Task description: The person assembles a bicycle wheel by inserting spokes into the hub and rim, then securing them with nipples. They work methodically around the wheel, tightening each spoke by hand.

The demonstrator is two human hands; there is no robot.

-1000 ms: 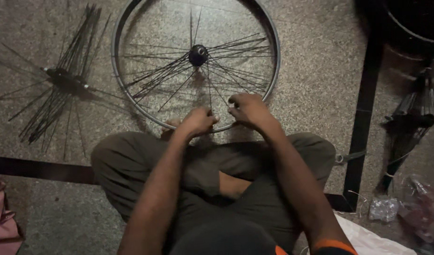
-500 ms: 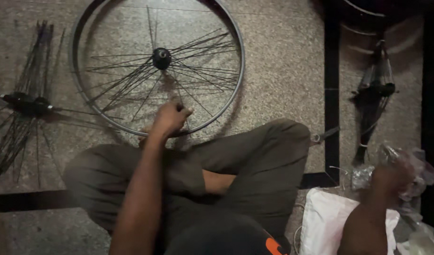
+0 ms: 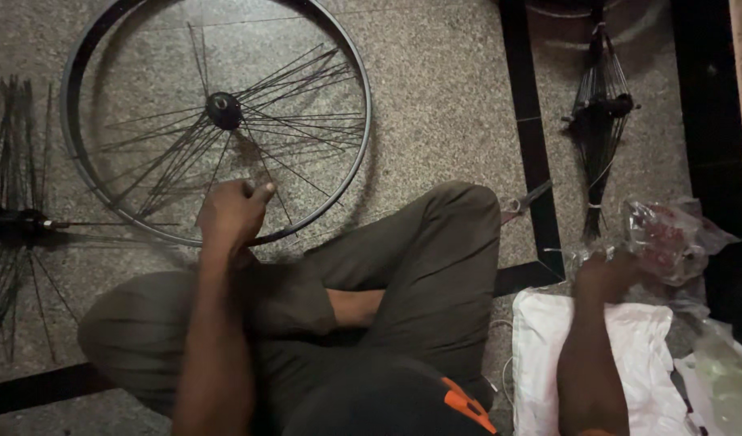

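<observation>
Speckled stone floor (image 3: 443, 105), with a dark inlay strip (image 3: 531, 137) running 12 to 6 right of centre. Person sits cross-legged at 6, olive trousers.

Bicycle wheel rim (image 3: 356, 121) lies flat on the floor at 10–11, hub (image 3: 224, 111) near its centre, loose spokes (image 3: 298, 89) fanning out from the hub, mostly toward 3 and 7.

White cloth (image 3: 548, 355) on the floor at 4–5.

Second hub with a spoke bundle (image 3: 15, 218) at 9, outside the rim. Third spoke bundle (image 3: 601, 105) at 1–2, tied and hanging toward 6.

Crumpled clear plastic bag (image 3: 670, 238) at 3, reddish contents inside, too blurred to identify.

Left hand (image 3: 232, 214) at the rim's 6 o'clock edge, fingers curled, thumb tip up; touching the rim and spoke ends there, exact grip unclear.

Right hand (image 3: 609, 274) at 4, reaching into the bag's near edge, fingers hidden in plastic; can't tell how closed it is or whether it holds anything.
</observation>
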